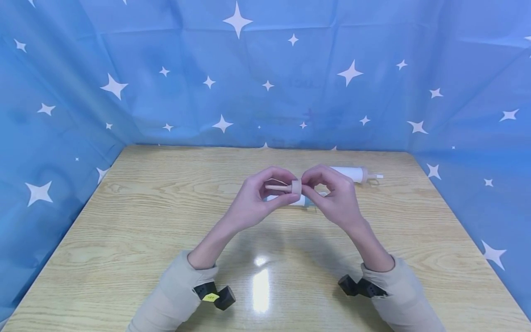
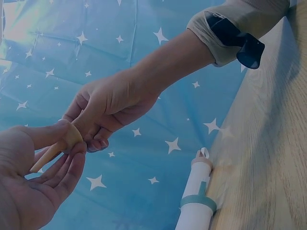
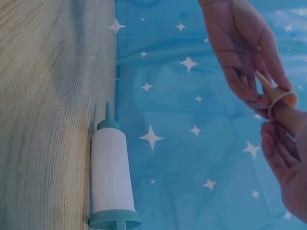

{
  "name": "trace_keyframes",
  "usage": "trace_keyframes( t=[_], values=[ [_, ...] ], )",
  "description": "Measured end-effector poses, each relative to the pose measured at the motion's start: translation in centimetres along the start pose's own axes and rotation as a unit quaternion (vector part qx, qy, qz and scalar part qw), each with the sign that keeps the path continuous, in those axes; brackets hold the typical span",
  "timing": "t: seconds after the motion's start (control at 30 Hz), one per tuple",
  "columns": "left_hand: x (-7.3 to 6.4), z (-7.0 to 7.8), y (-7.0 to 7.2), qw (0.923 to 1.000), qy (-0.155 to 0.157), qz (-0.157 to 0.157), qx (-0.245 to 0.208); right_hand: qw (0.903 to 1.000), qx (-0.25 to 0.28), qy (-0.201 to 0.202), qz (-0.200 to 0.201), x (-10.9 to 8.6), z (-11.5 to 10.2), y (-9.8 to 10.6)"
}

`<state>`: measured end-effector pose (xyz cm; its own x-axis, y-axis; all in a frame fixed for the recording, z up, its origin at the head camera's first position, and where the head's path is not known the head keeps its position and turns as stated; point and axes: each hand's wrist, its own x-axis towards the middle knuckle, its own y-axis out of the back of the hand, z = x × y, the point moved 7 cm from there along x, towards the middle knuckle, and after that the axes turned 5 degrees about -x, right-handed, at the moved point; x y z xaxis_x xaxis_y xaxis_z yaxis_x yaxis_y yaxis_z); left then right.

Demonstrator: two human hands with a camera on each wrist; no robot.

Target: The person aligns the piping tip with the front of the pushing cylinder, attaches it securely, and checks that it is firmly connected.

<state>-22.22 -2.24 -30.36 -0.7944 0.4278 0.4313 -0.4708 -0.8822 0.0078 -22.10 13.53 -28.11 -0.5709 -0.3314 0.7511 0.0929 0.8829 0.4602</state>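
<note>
A beige nozzle cap [image 1: 296,187] with a long tapered spout is held up between the two hands, above the table. My left hand [image 1: 259,196] pinches its wide collar between thumb and fingers, and the spout points left, toward that palm. On the cap's open side is my right hand [image 1: 336,196], thumb and index finger brought together at the rim. A finger of the right hand [image 3: 292,158] reaches inside the cap [image 3: 283,98] in the right wrist view; its tip is hidden. Behind the hands lies a white tube with teal ends [image 3: 110,167], partly covered in the head view.
Farther back on the wooden table [image 1: 145,221], to the right, lies another white tube [image 1: 350,174] with a beige end and a thin tip. A blue curtain with white stars [image 1: 186,60] stands around the table's back and sides.
</note>
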Motion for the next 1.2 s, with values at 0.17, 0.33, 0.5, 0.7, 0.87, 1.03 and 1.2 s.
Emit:
trace_keyframes(
  t=[0.17,0.33,0.5,0.7,0.87,1.03,1.2],
  values=[
    [0.0,-0.1,-0.1,1.0,0.004,0.002,-0.008,1.0,0.004,-0.001,-0.002,0.0,0.0,0.0],
    [0.0,-0.3,0.0,0.9998,0.011,0.002,-0.015,1.0,0.002,0.001,-0.003,-0.1,0.1,0.0],
    [0.0,-0.5,0.0,0.9996,0.018,0.0,-0.022,0.9999,-0.003,0.008,-0.009,-0.1,0.2,0.0],
    [0.0,-0.8,0.0,0.9991,0.023,0.0,-0.037,0.9998,-0.011,0.014,-0.012,-0.1,0.4,0.0],
    [0.0,-0.9,0.2,0.9984,0.025,0.003,-0.051,0.9997,-0.012,0.014,-0.016,0.0,0.4,-0.1],
    [0.0,-1.0,0.4,0.9978,0.03,0.006,-0.058,0.9996,-0.017,0.015,-0.019,0.0,0.5,-0.3],
    [0.0,-1.2,0.5,0.9976,0.038,0.009,-0.056,0.9996,-0.016,0.015,-0.017,0.0,0.6,-0.4]
  ],
)
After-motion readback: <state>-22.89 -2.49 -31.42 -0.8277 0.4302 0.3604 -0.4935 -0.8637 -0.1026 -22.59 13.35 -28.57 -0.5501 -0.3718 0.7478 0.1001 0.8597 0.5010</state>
